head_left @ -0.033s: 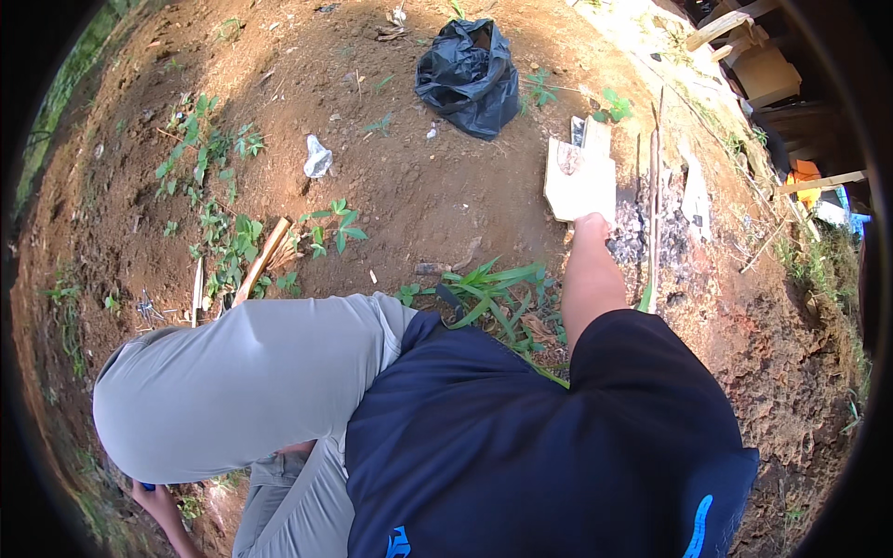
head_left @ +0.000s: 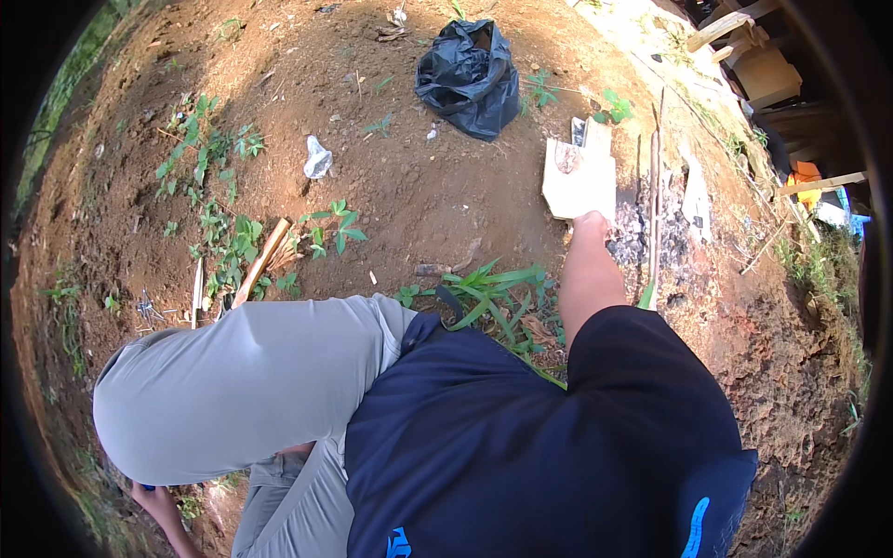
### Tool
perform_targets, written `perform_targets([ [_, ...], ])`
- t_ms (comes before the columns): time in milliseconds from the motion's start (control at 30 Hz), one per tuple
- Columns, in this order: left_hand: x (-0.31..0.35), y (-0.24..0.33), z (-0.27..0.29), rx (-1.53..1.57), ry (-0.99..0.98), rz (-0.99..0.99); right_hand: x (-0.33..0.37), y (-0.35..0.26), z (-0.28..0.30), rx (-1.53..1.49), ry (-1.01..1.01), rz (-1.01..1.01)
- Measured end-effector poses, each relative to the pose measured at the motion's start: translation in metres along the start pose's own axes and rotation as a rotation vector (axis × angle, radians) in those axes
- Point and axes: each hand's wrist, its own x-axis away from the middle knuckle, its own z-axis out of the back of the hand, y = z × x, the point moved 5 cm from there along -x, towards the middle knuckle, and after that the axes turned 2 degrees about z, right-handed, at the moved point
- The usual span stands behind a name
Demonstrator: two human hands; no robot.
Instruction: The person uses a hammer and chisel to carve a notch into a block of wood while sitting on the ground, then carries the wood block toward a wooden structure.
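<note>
My right hand (head_left: 592, 220) reaches far out from a dark navy sleeve, its fingers closed at the near edge of a flat cream piece of cardboard (head_left: 584, 186). The cardboard has a notched outline and a brownish patch; a dark-and-white strip shows at its far end. Beside it lies a patch of grey ash and charred bits (head_left: 633, 223) with long thin sticks (head_left: 655, 186). At the lower left, beyond my bent grey-trousered leg, my left hand (head_left: 153, 502) is curled at a small blue thing (head_left: 148, 486), mostly hidden by the knee.
A black plastic bag (head_left: 468, 79) sits on the brown soil at the far middle. A crumpled clear plastic piece (head_left: 317, 158), green plants (head_left: 223, 149) and a split piece of wood (head_left: 262, 260) lie to the left. Timber and boxes (head_left: 763, 70) are at the far right.
My right hand and the cardboard have shifted very slightly, a touch left and away from me. The rest looks unchanged.
</note>
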Motion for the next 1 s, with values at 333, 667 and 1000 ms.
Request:
perform_targets([
  [333, 0.002, 0.014, -0.004, -0.029, -0.016, 0.094, -0.031, -0.025, -0.024, -0.113, -0.162, -0.154],
  [667, -0.003, -0.018, 0.007, -0.205, 0.037, -0.074, -0.027, -0.013, -0.037, -0.165, -0.166, -0.196],
  [1000, 0.004, -0.005, 0.005, -0.068, 0.020, -0.103, -0.027, -0.010, -0.045, -0.191, -0.164, -0.197],
])
